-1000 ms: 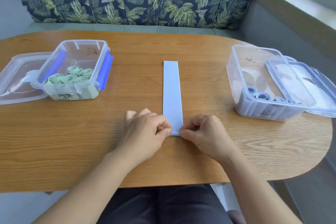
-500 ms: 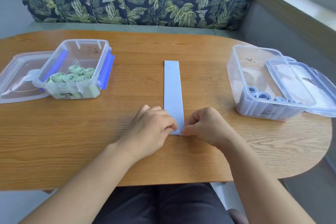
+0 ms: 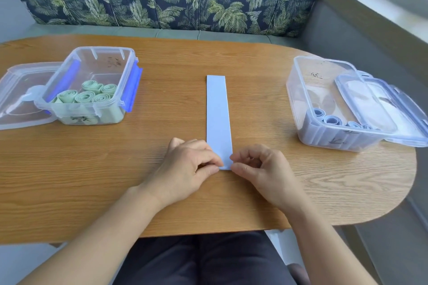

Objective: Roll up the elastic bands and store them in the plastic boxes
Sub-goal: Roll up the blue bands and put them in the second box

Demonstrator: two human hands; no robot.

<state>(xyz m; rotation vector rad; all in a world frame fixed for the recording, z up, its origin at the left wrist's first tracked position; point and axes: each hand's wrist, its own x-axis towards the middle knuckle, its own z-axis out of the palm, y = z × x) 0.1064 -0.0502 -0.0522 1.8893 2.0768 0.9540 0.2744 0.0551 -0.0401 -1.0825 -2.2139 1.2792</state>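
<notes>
Pale blue elastic band (image 3: pixel 217 113) flat at mid-desk (image 3: pixel 139 203), running from centre towards the front edge; left grip (image 3: pixel 185 169) and right grip (image 3: pixel 261 169), fingers curled, pinch its near corners; green-roll box (image 3: pixel 99 48) near the left edge; blue-roll box (image 3: pixel 324 140) near the right edge.

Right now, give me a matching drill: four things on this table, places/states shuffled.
1. flat light-blue elastic band
2. rolled green bands
3. rolled blue bands
4. left clear plastic lid

A. in the right clear box
B. off its box, on the wooden table
C. in the blue-clipped left clear box
D. near end pinched by left hand and right hand

Pairs: 1-D, 2-C, 3-A, 4-B
</notes>
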